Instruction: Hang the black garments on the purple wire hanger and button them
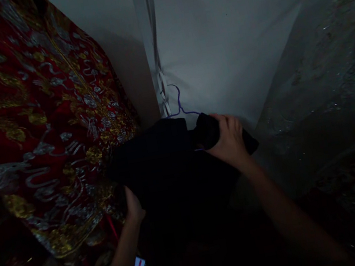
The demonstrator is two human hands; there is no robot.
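One dark garment [166,167] sits on a purple hanger [180,105], mid-scene.
The right hand [229,142] grips a bunched part at the garment's upper right, fingers curled close together over it and thumb on the near side. The left hand [134,207] is at the left edge, its thumb showing and other fingers hidden, so whether they pinch the cloth I cannot tell. A red embroidered garment [65,102] with gold and silver motifs fills the left; on the far side a white strap [145,28] runs down beside the hanger.
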